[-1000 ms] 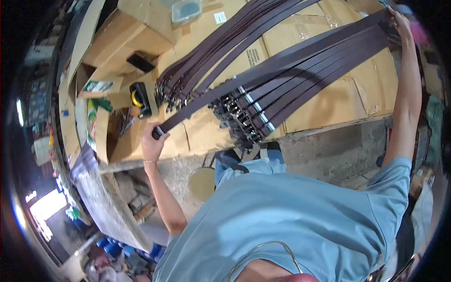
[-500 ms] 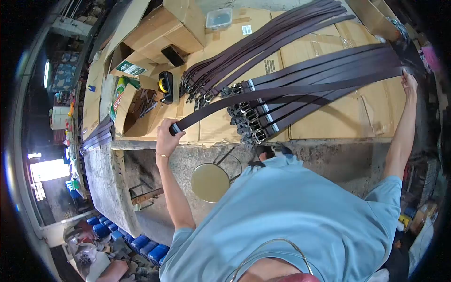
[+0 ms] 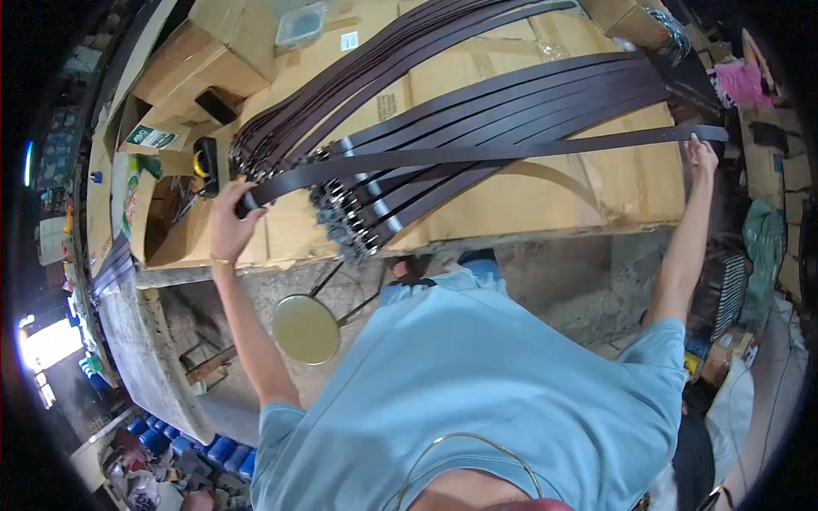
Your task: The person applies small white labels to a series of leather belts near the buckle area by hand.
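A single dark brown belt (image 3: 460,156) is stretched between my two hands above the table. My left hand (image 3: 234,223) is closed on its left end, where a pale band shows. Near the other end, my right hand (image 3: 701,157) pinches the strap, and the belt's tip sticks out past the fingers. Beneath the held belt lies a fanned row of brown belts (image 3: 520,106), with metal buckles (image 3: 351,209) and dark fuzzy-looking pieces at their left ends. A second bundle of brown belts (image 3: 366,66) lies farther back.
Cardboard (image 3: 477,209) covers the table. At the left are an open cardboard box (image 3: 162,217), a black and yellow tape measure (image 3: 204,166) and a phone (image 3: 216,106). A clear plastic container (image 3: 300,25) sits at the back. Below the table edge stands a round stool (image 3: 307,330).
The whole view has shifted, so the table appears farther left. The held belt looks straighter, and its right tip now extends beyond my right hand. Both hands still hold it.
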The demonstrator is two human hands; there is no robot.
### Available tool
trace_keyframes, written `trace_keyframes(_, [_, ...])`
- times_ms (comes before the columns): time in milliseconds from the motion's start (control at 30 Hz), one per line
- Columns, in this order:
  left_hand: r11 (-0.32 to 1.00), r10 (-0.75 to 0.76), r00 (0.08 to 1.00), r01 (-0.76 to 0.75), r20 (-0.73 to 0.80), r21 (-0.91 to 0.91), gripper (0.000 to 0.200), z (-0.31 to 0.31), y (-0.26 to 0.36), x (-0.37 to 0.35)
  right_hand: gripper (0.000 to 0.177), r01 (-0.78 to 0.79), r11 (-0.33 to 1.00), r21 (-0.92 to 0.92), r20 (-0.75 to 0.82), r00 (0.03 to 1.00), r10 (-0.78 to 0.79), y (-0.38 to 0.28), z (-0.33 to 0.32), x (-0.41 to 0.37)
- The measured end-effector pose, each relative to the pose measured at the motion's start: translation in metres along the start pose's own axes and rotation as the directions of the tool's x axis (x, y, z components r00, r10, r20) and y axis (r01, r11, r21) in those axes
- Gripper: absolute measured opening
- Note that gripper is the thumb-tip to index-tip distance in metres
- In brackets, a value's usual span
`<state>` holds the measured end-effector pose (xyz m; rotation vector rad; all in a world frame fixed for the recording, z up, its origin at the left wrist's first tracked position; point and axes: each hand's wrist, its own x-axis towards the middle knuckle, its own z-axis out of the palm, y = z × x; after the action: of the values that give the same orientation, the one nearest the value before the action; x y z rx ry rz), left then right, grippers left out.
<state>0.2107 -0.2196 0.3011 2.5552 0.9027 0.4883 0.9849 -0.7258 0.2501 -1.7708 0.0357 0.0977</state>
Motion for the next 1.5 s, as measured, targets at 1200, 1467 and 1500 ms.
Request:
trace_keyframes(1200, [0.855,-0.463,0.875,0.4,0.14,0.329,0.048,0.17,0.023,0.141,0.013,-0.17,0.971,-0.166,0.006,0.985,0.173,0.175,0.198,0.435])
trace_keyframes(1467, [0.83,-0.492,0.84,0.373,0.227,0.415,0.045,0.202,0.008,0.147,0.052,0.129,0.483,-0.866,0.058,0.986,-0.159,0.16,0.205,0.41])
trace_keyframes(1500, [0.816,-0.52,0.822,0.398,0.232,0.418,0.046,0.204,0.005,0.144,0.052,0.137,0.483,-0.865,0.064,0.984,-0.165,0.158,0.205,0.408])
